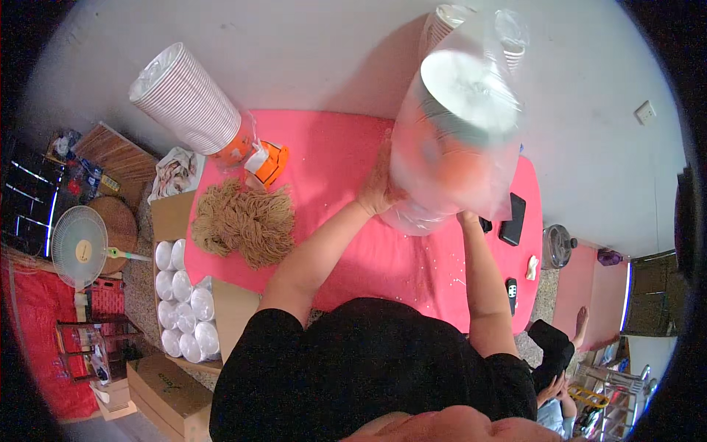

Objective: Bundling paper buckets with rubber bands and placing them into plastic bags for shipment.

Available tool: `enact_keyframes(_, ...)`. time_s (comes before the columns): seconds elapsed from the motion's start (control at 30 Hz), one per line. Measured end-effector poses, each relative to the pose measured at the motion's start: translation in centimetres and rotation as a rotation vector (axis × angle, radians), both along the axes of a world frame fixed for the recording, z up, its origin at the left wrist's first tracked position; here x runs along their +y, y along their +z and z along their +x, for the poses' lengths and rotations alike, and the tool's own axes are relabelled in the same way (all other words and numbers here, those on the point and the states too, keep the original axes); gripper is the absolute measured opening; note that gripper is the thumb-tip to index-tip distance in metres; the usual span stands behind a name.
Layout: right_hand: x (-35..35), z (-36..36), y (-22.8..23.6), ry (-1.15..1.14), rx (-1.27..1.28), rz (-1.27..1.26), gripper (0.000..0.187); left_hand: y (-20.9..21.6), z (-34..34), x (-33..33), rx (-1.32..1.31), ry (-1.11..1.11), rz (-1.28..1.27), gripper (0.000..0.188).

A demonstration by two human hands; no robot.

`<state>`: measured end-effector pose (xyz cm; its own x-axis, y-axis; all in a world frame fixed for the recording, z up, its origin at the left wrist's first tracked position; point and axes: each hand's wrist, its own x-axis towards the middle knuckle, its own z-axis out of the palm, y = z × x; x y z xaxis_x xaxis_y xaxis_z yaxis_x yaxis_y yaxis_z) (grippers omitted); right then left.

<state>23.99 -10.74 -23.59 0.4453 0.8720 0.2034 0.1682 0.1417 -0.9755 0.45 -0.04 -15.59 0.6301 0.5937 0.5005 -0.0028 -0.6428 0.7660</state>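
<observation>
Over the far side of the table I hold a large paper cup or stack of cups in a clear plastic bag (420, 166). It has a white round end, with dark green and orange blurred through the film. My left hand (379, 190) is closed against the bag's left side. Most of my right hand (467, 216) is hidden behind the bag's lower right, and its fingers do not show. A tall stack of white-rimmed paper cups (188, 99) leans at the far left. Beside it are an orange tape dispenser (272, 165) and a bundle of tan cord (245, 221).
The pink-covered table (353, 258) has white specks on it. A black phone (513, 219) lies at its right. More cup stacks (445, 26) stand by the wall. An open carton of wrapped white cups (184, 295) and a fan (79, 245) are left. Another person (556, 361) sits lower right.
</observation>
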Motion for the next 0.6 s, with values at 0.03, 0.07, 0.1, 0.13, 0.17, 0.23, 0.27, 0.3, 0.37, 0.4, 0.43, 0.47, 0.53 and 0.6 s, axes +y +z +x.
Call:
enact_keyframes(0.03, 0.0, 0.4, -0.3, 0.008, -0.008, -0.012, 0.057, 0.0, -0.1, -0.2, 0.000, 0.001, -0.003, 0.125)
enact_keyframes(0.07, 0.2, 0.8, -0.7, 0.016, -0.015, -0.025, 0.057, 0.0, -0.3, -0.6, 0.001, 0.002, -0.064, 0.126)
enact_keyframes(0.1, -0.2, 1.2, -1.0, 0.023, -0.022, -0.038, 0.057, 0.0, -0.5, -0.8, 0.001, 0.002, -0.125, 0.127)
enact_keyframes(0.13, -0.2, 1.4, -1.4, 0.033, -0.028, -0.048, 0.058, -0.7, -0.8, -0.6, 0.003, 0.005, -0.127, 0.127)
enact_keyframes(0.17, -0.1, 1.2, -1.3, 0.037, -0.027, -0.050, 0.058, -1.6, -1.2, -0.3, 0.036, 0.055, -0.052, 0.128)
enact_keyframes(0.23, -0.2, 1.8, -0.9, 0.041, -0.028, -0.087, 0.058, -2.6, -1.9, -0.3, 0.073, 0.097, 0.013, 0.129)
enact_keyframes(0.27, -0.5, 1.5, -1.0, 0.046, -0.025, -0.108, 0.059, -2.3, -2.6, -1.3, 0.035, 0.058, -0.171, 0.126)
enact_keyframes(0.3, -1.2, 0.8, -1.3, 0.052, -0.022, -0.130, 0.059, -2.2, -3.0, -2.0, -0.004, 0.019, -0.355, 0.123)
enact_keyframes(0.37, -0.7, -0.6, -0.5, 0.074, -0.026, -0.166, 0.060, -4.8, -3.4, -2.1, -0.007, 0.039, -0.357, 0.116)
enact_keyframes(0.4, -0.6, -2.0, -0.2, 0.085, -0.030, -0.183, 0.060, -6.5, -3.4, -1.9, -0.013, 0.053, -0.352, 0.108)
enact_keyframes(0.43, -0.1, -2.5, 0.1, 0.093, -0.034, -0.200, 0.060, -8.5, -3.0, -1.8, -0.014, 0.055, -0.357, 0.108)
enact_keyframes(0.47, 0.1, -4.5, 0.4, 0.107, -0.038, -0.218, 0.061, -10.5, -2.5, -1.7, 0.065, 0.025, -0.381, 0.101)
enact_keyframes(0.53, 0.0, -4.7, 0.6, 0.105, -0.039, -0.259, 0.061, -11.3, -1.4, -2.1, 0.151, -0.027, -0.412, 0.093)
enact_keyframes(0.6, -0.2, -4.3, 0.8, 0.102, -0.039, -0.292, 0.062, -8.9, -0.7, -3.0, 0.162, -0.042, -0.626, 0.088)
